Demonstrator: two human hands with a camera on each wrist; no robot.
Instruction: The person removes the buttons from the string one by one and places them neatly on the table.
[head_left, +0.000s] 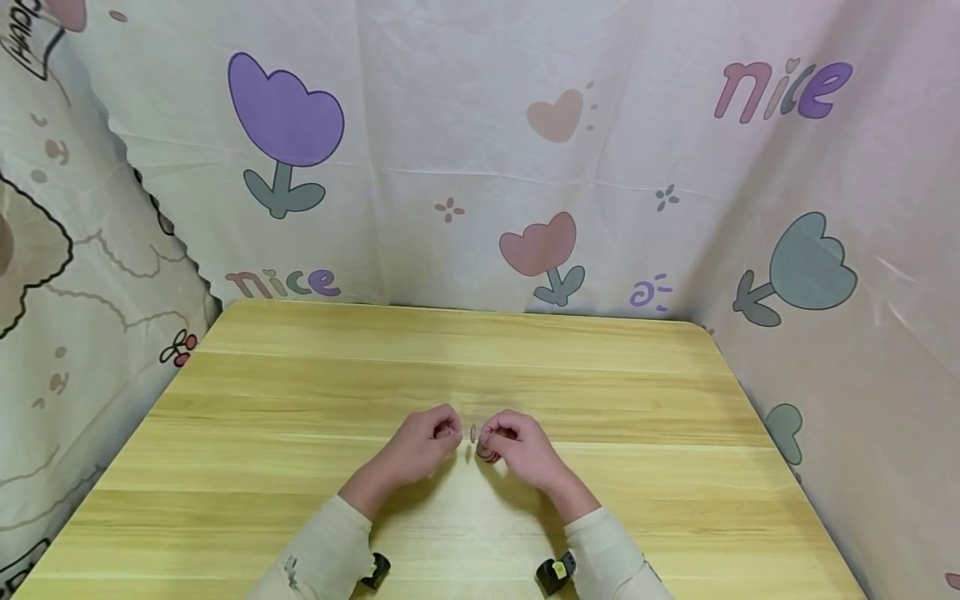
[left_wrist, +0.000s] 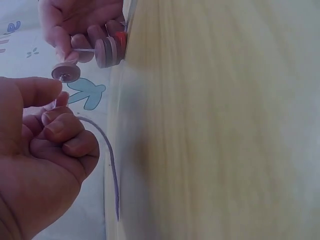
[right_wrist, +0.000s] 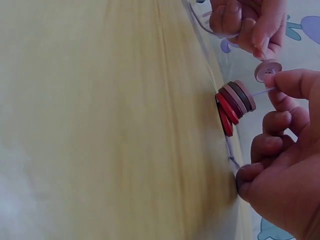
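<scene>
My left hand (head_left: 424, 442) pinches a thin purple cord (left_wrist: 111, 160) between thumb and forefinger, and one end hangs loose below it. Facing it, my right hand (head_left: 523, 450) pinches the same cord on the other side. A single brownish-pink button (right_wrist: 267, 71) is on the cord between the two hands, its holes partly visible. Under my right fingers hangs a stack of buttons (right_wrist: 234, 104), several brown, dark and red discs threaded face to face. Beyond the stack, a knot (right_wrist: 231, 158) shows in the cord, close to my right hand's curled lower fingers.
A wood-grain table (head_left: 480, 358) lies beneath both hands, which are above its middle. Printed cloth (head_left: 435, 108) with flowers and lettering hangs behind the table and along its sides. Dark wrist devices (head_left: 555, 575) sit by the sleeves.
</scene>
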